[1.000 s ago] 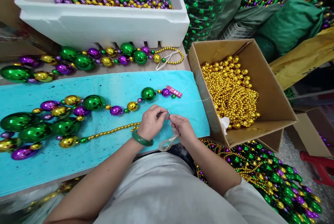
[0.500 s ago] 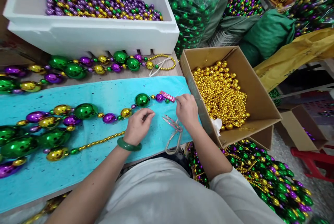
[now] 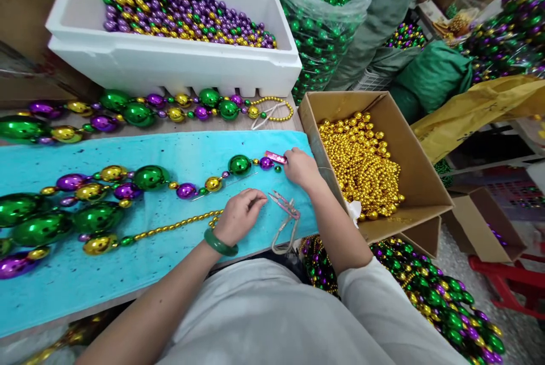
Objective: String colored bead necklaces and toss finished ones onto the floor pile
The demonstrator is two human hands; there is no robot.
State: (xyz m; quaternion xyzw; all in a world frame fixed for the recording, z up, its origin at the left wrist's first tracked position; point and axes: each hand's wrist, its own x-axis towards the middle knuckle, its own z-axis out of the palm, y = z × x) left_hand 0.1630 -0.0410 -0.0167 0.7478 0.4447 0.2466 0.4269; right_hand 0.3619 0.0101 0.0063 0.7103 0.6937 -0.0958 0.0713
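- Turquoise cloth [image 3: 128, 274] covers the table, and a strand of large green, gold and purple beads [image 3: 239, 164] lies on it. Its long axis runs left to right, rising slightly toward the far right.
- At the strand's right end sits a pink tag [image 3: 276, 157]. The right hand [image 3: 301, 167] is the nearer hand, and its fingertips are bunched closed against the tag's right end, apparently pinching it.
- The left hand [image 3: 240, 214] rests on the cloth nearer the person, apart from the tag. Its fingers are loosely curled, and whether they hold anything cannot be told.
- Small scissors [image 3: 286, 209] lie between the hands, just right of the left hand.
- A thin gold bead string [image 3: 179, 223] runs left from the left hand.
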